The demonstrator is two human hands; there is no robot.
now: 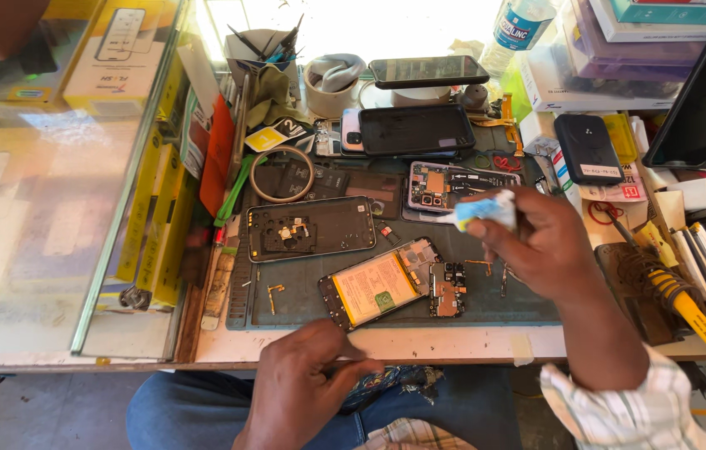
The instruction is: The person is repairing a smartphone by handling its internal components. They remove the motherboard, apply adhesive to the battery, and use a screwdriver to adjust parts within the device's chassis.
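The opened phone lies on the worktop between the 2 hands, back off, battery and board bare. Right hand fingers pinch a small blue-white tube above it; left hand fingers press together below, holding nothing I can make out. Reassembly looks undone.

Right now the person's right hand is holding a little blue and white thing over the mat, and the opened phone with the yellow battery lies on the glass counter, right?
Not quite. The opened phone with the yellow battery lies on the dark work mat, not the glass counter, as the head view shows. The right hand does hold a little blue and white thing over the mat.
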